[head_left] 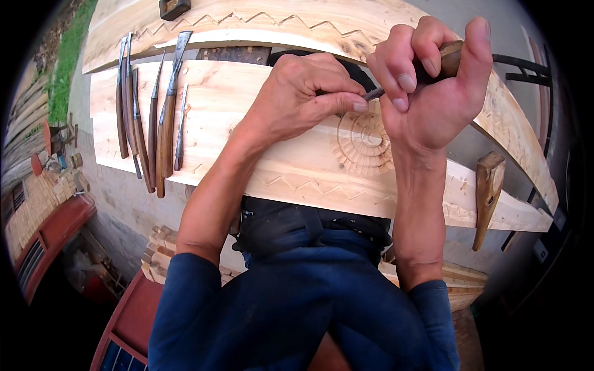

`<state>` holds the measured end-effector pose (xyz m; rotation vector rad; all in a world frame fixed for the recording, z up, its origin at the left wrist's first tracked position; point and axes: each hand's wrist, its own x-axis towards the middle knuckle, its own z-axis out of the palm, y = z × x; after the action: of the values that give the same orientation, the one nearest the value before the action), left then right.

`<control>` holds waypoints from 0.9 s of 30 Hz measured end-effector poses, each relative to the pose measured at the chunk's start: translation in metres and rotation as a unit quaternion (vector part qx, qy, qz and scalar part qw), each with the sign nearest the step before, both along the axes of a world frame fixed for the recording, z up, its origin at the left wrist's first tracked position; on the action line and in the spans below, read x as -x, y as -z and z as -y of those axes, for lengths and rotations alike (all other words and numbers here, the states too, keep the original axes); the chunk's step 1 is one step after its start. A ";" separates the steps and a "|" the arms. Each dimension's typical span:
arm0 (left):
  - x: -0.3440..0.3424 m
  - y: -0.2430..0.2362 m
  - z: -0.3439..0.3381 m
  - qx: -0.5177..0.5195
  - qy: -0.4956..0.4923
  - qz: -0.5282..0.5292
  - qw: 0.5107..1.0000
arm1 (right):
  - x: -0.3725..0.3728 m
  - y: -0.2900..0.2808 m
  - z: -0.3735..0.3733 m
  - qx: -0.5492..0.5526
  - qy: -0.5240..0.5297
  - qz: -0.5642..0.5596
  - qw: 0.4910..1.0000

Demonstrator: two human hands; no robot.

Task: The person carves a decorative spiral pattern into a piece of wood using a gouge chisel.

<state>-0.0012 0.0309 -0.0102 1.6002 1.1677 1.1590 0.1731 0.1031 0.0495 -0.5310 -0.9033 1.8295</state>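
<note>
A pale wooden board (213, 93) lies across in front of me, with a round, ringed carving (363, 143) and a zigzag line cut along its near edge. Above the carving, my right hand (427, 99) has its fingers wrapped round the wooden handle of a carving chisel (448, 60). My left hand (303, 99) pinches the same chisel's metal shaft between thumb and fingers. The cutting tip is hidden behind my left hand, so I cannot tell whether it touches wood. Several wood-handled chisels (166, 123) lie side by side on the board's left part.
Beyond lies a second long board (247, 21) with a zigzag carving and a small dark block (174, 8) on it. A wedge-shaped wooden piece (489, 195) rests across the board's right end. Wood blocks (159, 247) are stacked below at left, near a red frame (133, 309).
</note>
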 end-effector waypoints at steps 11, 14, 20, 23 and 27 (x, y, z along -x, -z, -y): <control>0.014 0.003 -0.001 0.092 0.051 0.017 0.994 | 0.022 -0.001 -0.014 0.095 -0.004 0.015 0.995; 0.011 -0.008 -0.004 0.106 0.065 0.009 0.992 | 0.019 0.009 -0.010 0.090 -0.030 -0.063 0.994; 0.010 -0.011 -0.003 0.117 0.060 -0.019 0.991 | 0.002 -0.003 -0.010 0.052 -0.052 -0.002 0.997; 0.012 -0.009 -0.001 0.118 0.071 0.023 0.990 | 0.009 -0.006 0.002 0.004 -0.034 0.021 0.999; 0.012 -0.004 0.001 0.120 0.038 0.088 0.988 | 0.025 -0.009 0.006 0.026 -0.016 0.015 0.999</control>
<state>-0.0128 0.0304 -0.0062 1.3223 1.0768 1.0444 0.1480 0.0975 0.0581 -0.5815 -0.8912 1.8819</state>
